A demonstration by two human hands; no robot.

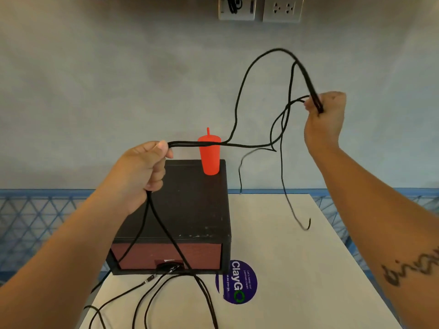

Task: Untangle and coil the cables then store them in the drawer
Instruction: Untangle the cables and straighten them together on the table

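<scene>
Black cables [240, 108] stretch in the air between my two hands. My left hand [142, 172] grips a bundle of strands above the drawer box, and strands hang from it down to the white table [273, 233]. My right hand [326, 115] is raised to the right and grips several strands that arch up and loop back; loose ends dangle below it. More cable [147, 295] lies tangled on the table in front of the box. The black box [190, 210] has a reddish-brown drawer front [166, 255], which looks closed.
A red cup with a straw [209, 155] stands on the back right corner of the box. A purple round sticker [237, 282] sits on the table beside the box. Blue mesh railing [35, 222] runs behind the table. Wall sockets [282, 9] are high up.
</scene>
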